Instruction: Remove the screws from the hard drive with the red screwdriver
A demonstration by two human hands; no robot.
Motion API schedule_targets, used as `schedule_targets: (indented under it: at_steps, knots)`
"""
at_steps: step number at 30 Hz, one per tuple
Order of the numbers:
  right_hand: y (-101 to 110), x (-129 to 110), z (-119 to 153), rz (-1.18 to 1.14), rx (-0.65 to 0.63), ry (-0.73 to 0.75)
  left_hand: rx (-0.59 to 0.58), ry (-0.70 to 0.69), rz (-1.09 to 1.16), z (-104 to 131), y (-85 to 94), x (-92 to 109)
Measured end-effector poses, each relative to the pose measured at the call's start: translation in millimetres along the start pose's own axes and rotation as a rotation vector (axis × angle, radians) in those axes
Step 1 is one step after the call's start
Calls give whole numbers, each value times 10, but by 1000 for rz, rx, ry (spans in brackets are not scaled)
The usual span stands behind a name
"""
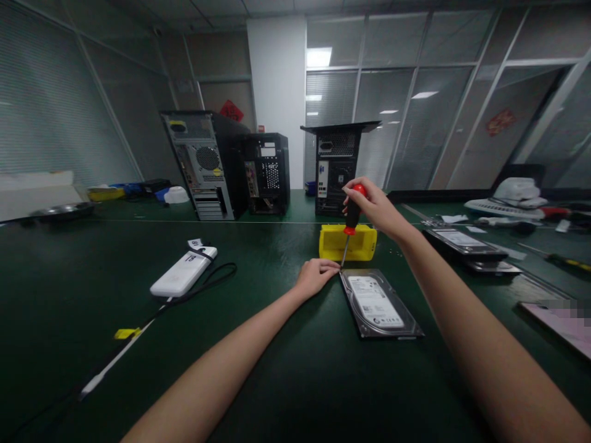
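Observation:
My right hand is wrapped round the red and black handle of a screwdriver, held nearly upright. The screwdriver's tip points down at the far left corner of a hard drive, which lies flat on the green table with its white label up. My left hand rests on the table beside that corner. Its thumb and fingers are closed together at the tip; whatever they pinch is too small to make out. Just behind the drive stands a yellow plastic bin, its open side towards me.
Three computer cases stand at the back, one of them a large tower. To the left lies a white power bank with a cable. Stacked hard drives, a phone and another screwdriver are on the right.

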State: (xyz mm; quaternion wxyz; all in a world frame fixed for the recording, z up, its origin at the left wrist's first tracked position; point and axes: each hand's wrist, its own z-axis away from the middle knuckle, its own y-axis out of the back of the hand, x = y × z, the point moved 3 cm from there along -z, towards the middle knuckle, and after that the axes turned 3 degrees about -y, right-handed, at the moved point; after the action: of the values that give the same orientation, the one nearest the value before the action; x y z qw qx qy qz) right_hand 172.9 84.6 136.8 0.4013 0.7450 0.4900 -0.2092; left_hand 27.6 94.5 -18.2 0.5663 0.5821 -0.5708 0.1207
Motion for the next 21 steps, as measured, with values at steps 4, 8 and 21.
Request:
schedule_targets:
  at_steps: [4, 8, 21]
  knots:
    - [14, 55, -26, -2, -1, -16, 2, -4, 14, 1, 3, 0]
    - [25, 90, -44, -9, 0, -27, 6, -11, 29, -1, 2, -5]
    - [20, 71, -39, -20, 2, -28, 2, -8, 45, 12, 6, 13]
